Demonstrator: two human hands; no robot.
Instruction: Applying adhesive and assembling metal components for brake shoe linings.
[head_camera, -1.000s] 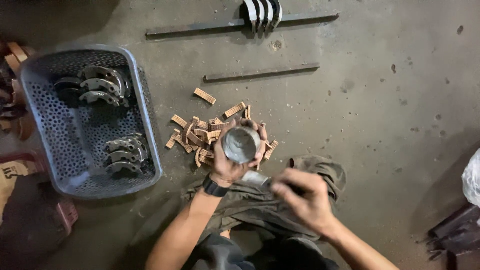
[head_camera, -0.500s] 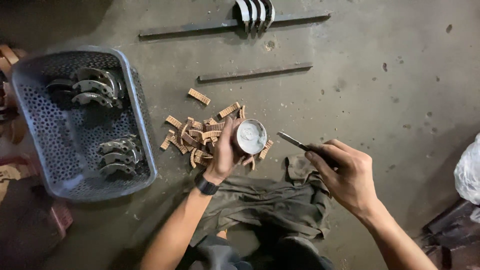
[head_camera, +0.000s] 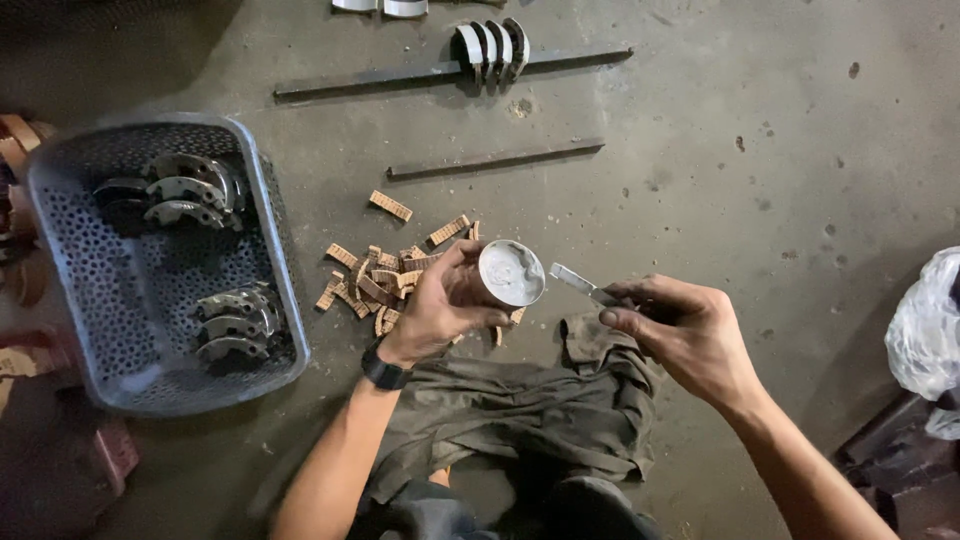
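Observation:
My left hand grips a small round tin with pale paste inside, its mouth turned toward me. My right hand holds a thin flat metal blade, whose tip points at the tin and sits just right of its rim. Right behind the tin, a pile of small tan lining strips lies on the concrete floor. A dark olive cloth is spread under my hands.
A grey perforated plastic basket at the left holds two groups of curved metal brake shoes. Two long metal bars lie farther back, the far one carrying three shoes. A white plastic bag sits at the right edge.
My right hand moved out from over the cloth to the right of the tin and now holds the blade pointing at it. The tin stayed in my left hand.

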